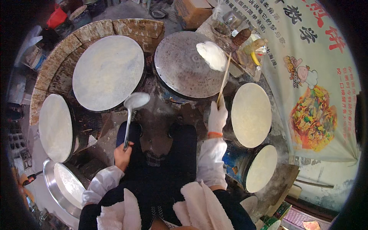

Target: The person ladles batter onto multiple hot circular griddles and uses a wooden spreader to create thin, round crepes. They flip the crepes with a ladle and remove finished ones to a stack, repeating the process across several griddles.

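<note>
My left hand is closed around the handle of a metal ladle. Its bowl, coated with whitish batter, hangs near the front edge of the large left griddle. In a white knit glove, my right hand grips a thin wooden stick, which points up and away over the right edge of the dark round griddle. A white puddle of batter lies on that griddle, beside the stick's far end. A pale, thin pancake covers the large griddle on the left.
Round griddles with pale pancakes stand at both sides. A metal basin of white batter sits at lower left. Bottles crowd a ledge at far right, beside a printed banner. A curved board wall rings the far left.
</note>
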`<state>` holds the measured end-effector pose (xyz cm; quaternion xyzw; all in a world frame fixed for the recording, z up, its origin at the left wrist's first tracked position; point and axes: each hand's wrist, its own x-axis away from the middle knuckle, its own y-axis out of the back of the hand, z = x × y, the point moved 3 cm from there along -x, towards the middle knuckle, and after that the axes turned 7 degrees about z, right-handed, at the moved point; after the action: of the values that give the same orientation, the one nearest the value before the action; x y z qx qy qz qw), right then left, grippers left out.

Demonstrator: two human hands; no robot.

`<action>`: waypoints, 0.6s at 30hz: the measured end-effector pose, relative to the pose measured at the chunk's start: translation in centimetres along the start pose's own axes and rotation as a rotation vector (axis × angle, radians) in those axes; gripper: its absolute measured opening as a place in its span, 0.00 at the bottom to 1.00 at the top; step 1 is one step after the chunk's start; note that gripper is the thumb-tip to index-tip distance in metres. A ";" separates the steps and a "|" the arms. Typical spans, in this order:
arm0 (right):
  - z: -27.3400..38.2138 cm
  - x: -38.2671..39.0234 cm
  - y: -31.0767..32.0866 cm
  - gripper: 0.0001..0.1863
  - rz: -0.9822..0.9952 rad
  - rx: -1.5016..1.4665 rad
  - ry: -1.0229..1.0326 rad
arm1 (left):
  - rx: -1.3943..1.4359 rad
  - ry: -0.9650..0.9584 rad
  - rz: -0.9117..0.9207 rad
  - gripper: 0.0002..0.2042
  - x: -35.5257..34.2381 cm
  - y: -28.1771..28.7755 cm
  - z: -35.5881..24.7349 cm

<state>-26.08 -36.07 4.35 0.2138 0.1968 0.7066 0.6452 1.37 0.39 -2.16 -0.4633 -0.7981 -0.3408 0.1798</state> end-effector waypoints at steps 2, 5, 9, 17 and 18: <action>-1.2 1.8 0.5 0.29 0.020 0.229 -0.050 | -0.136 -0.250 -0.057 0.07 0.5 0.6 1.7; 1.3 2.2 -1.4 0.30 0.028 0.500 -0.148 | -0.248 -0.518 -0.157 0.08 0.0 1.2 3.1; 3.3 -2.0 -5.3 0.28 0.040 0.216 0.044 | -0.329 -0.616 -0.203 0.10 0.5 0.2 2.3; 1.9 -4.6 -4.9 0.24 -0.022 0.029 0.184 | -0.426 -0.546 -0.226 0.10 -0.8 0.4 2.8; 1.3 -3.8 -4.3 0.24 -0.019 0.079 0.096 | -0.421 -0.536 -0.229 0.10 -0.8 0.7 2.8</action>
<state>-21.54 -39.49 2.90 0.2027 0.2573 0.7016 0.6328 2.41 2.13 -4.34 -0.4707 -0.7760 -0.3820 -0.1743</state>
